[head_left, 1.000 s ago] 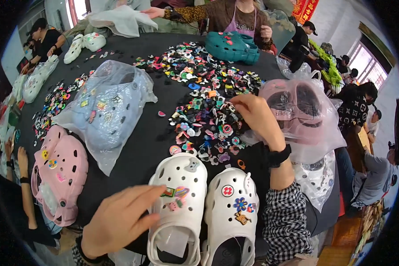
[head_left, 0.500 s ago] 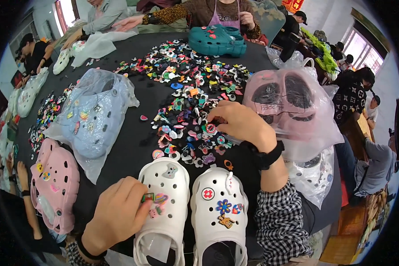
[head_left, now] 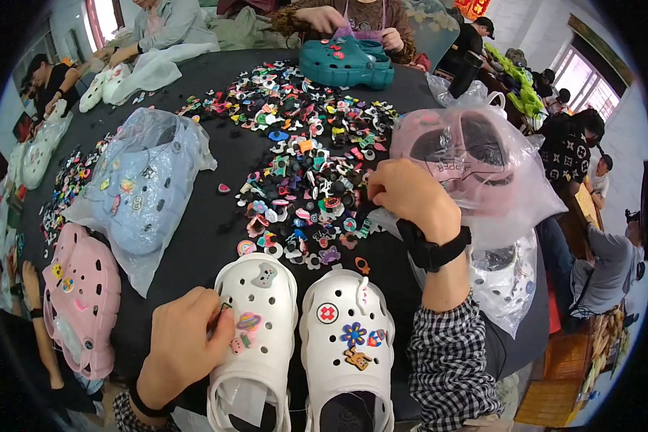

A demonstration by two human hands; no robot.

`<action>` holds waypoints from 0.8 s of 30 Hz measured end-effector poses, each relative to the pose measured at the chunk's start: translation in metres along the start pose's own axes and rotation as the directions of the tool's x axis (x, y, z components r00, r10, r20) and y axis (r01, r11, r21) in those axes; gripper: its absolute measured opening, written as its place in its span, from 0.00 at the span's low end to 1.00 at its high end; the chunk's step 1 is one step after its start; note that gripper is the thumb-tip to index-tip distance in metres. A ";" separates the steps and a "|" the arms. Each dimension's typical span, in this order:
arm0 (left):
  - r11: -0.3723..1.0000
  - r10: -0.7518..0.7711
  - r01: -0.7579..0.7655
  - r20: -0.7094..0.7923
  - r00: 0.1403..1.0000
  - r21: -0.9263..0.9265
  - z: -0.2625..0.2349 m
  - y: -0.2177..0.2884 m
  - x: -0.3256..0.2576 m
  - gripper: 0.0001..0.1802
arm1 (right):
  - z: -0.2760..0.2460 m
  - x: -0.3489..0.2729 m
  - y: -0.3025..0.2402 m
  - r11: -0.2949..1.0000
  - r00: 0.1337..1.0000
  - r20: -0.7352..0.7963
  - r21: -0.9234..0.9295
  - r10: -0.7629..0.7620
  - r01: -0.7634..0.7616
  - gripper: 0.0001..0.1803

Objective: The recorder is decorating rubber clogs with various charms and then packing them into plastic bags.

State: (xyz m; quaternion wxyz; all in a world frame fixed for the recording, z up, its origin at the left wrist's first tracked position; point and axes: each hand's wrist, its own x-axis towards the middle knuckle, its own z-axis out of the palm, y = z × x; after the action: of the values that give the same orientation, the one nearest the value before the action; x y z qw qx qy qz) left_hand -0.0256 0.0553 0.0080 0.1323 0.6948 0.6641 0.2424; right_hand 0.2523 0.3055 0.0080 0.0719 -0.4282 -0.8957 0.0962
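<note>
Two white clogs (head_left: 270, 335) lie side by side in front of me, toes pointing away. My left hand (head_left: 187, 345) is at the left clog's outer side, thumb and fingers pinched on a small shoe charm (head_left: 225, 307), mostly covered. A grey animal charm, a planet charm (head_left: 248, 320) and a pink one sit on that clog. The right clog (head_left: 349, 309) carries a red-and-white round charm, a blue flower (head_left: 353, 334), a brown animal and others. Over the right edge of the charm pile (head_left: 295, 187), my right hand (head_left: 410, 194) has its fingers curled together; what they hold is hidden.
Bagged pink clogs (head_left: 475, 158) lie right of the pile, above another bagged pair (head_left: 504, 281). Left are bagged light-blue clogs (head_left: 147, 191) and a pink clog (head_left: 86, 302). Across the black table (head_left: 187, 277), a person handles teal clogs (head_left: 345, 65); other people sit around.
My right hand has shifted right over the pile, its fingers drawn closer together. My left hand has turned, covering more of its charm. The person opposite has brought an outstretched arm back in.
</note>
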 end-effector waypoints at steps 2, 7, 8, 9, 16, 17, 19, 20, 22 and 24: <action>1.000 -0.018 0.018 -0.010 1.000 0.001 -0.001 0.000 -0.002 0.14 | -0.004 -0.001 0.000 0.999 0.999 0.017 -0.014 -0.038 0.039 0.06; 0.977 -0.152 0.159 0.060 0.987 -0.140 -0.003 -0.007 -0.002 0.14 | 0.009 0.000 -0.017 0.991 0.993 0.089 -0.107 -0.071 0.080 0.11; 0.974 -0.145 0.151 0.047 0.988 -0.168 -0.009 -0.004 -0.005 0.14 | 0.009 0.000 -0.021 0.978 0.994 0.105 -0.202 -0.024 0.045 0.13; 0.968 -0.131 0.139 0.051 0.990 -0.210 -0.008 -0.008 -0.004 0.13 | 0.013 -0.003 -0.022 0.953 0.991 0.125 -0.302 0.042 -0.002 0.15; 0.940 -0.120 0.132 0.056 0.991 -0.313 -0.016 -0.012 -0.016 0.10 | 0.017 0.004 -0.033 0.902 0.964 0.224 -0.432 0.142 -0.032 0.24; 0.945 -0.109 0.123 0.063 0.992 -0.303 -0.016 -0.012 -0.019 0.09 | 0.016 0.003 -0.034 0.902 0.959 0.236 -0.430 0.155 -0.040 0.23; 0.946 -0.102 0.116 0.061 0.993 -0.301 -0.020 -0.009 -0.024 0.07 | 0.018 0.002 -0.033 0.907 0.969 0.209 -0.419 0.129 -0.030 0.20; 0.946 -0.132 0.141 0.050 0.990 -0.293 -0.023 -0.004 -0.029 0.06 | 0.019 0.000 -0.033 0.913 0.978 0.183 -0.407 0.100 -0.017 0.18; 0.945 -0.159 0.163 0.037 0.987 -0.283 -0.026 0.004 -0.037 0.05 | 0.026 0.000 -0.021 0.921 0.987 0.148 -0.388 0.056 0.006 0.16; 0.930 -0.162 0.149 -0.011 0.987 -0.335 -0.026 0.009 -0.045 0.04 | 0.028 -0.001 -0.015 0.927 0.993 0.114 -0.373 0.014 0.030 0.15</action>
State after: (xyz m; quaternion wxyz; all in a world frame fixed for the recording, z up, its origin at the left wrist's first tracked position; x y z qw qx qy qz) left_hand -0.0314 0.0070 0.0270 0.2537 0.6028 0.6691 0.3530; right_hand 0.2359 0.2928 -0.0154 -0.0622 -0.4241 -0.9020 -0.0524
